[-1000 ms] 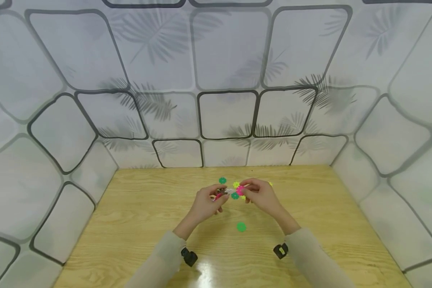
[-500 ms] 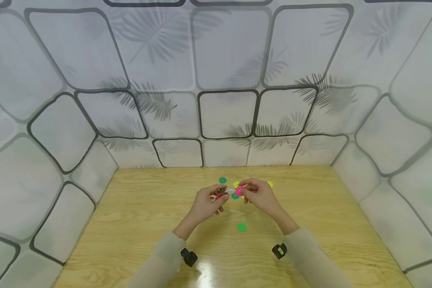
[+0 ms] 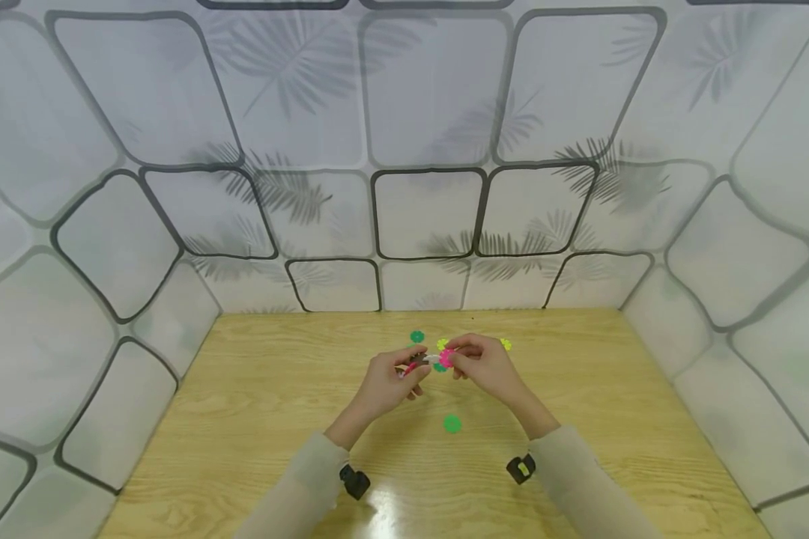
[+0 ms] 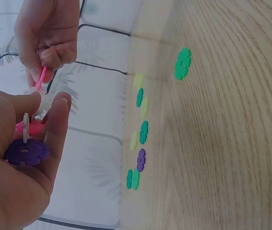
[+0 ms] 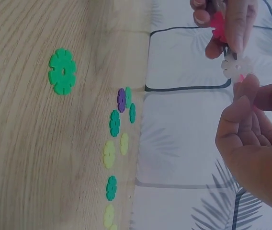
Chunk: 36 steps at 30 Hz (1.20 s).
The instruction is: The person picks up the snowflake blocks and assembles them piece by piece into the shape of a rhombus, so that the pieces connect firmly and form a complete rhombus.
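Both hands are raised over the wooden table, close together. My left hand (image 3: 386, 380) holds a small joined cluster of notched snowflake discs. A purple disc (image 4: 26, 152) shows at the palm end, a pink disc (image 5: 218, 26) sits between the fingers, and a white disc (image 5: 232, 68) sticks out past the fingertips. Between thumb and fingers, my right hand (image 3: 491, 368) pinches another pink disc (image 3: 446, 358). This disc is turned edge-on in the left wrist view and meets the white disc's edge. The right fingers mostly cover it in the right wrist view.
A lone green disc (image 3: 452, 424) lies on the table (image 3: 276, 449) nearer the body. Farther back lie several loose discs, among them a dark green one (image 3: 417, 337), a yellow one (image 3: 505, 344) and a purple one (image 4: 141, 160). A patterned wall (image 3: 425, 217) encloses the table.
My right hand has shifted slightly left, bringing its pink disc up against the white disc and turning it a little. The left hand stays nearly still, keeping its grip on the cluster.
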Available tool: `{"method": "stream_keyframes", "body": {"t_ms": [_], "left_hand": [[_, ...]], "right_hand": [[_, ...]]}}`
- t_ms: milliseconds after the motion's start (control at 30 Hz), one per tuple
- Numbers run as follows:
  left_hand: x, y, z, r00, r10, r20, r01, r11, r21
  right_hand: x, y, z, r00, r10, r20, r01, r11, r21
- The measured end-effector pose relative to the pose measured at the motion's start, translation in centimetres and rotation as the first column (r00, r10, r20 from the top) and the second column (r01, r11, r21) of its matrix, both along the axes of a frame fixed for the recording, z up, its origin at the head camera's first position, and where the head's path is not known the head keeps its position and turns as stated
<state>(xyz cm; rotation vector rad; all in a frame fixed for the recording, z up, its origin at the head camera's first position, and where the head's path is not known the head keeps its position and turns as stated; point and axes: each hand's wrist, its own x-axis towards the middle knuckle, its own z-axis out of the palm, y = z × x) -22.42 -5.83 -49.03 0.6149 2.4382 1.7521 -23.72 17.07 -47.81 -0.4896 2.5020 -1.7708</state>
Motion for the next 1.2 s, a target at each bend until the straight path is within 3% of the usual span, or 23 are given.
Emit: {"method": "stream_keyframes", "body": {"t_ms": [267,767,933,1200], "left_hand": [[0.02,0.05,0.10,1.000,-0.002,-0.027,0.003,1.000,0.022],[-0.24,-0.29,-0.03,0.999,-0.020,0.050,0.013,0.991,0.135],[-0.27,-0.42,-0.03,0.998,-0.023,0.056,0.017,0.993,0.119],[-0.11,-0.60,-0.21,0.997,-0.048,0.055,0.049,0.999,-0.009]], "right_hand": [[-0.08,-0.48,-0.93,1.000,0.003,0.014,-0.003,0.999,-0.045],[0.19,-0.88,-0.31,0.998,-0.005,0.062,0.011,0.995,-0.097],[-0.06,-0.96,-0.61,0.997,0.022,0.073,-0.014,0.995,-0.101],[0.04,-0.77,-0.73,0.987,0.104,0.119,-0.096,0.993,-0.070]]}}
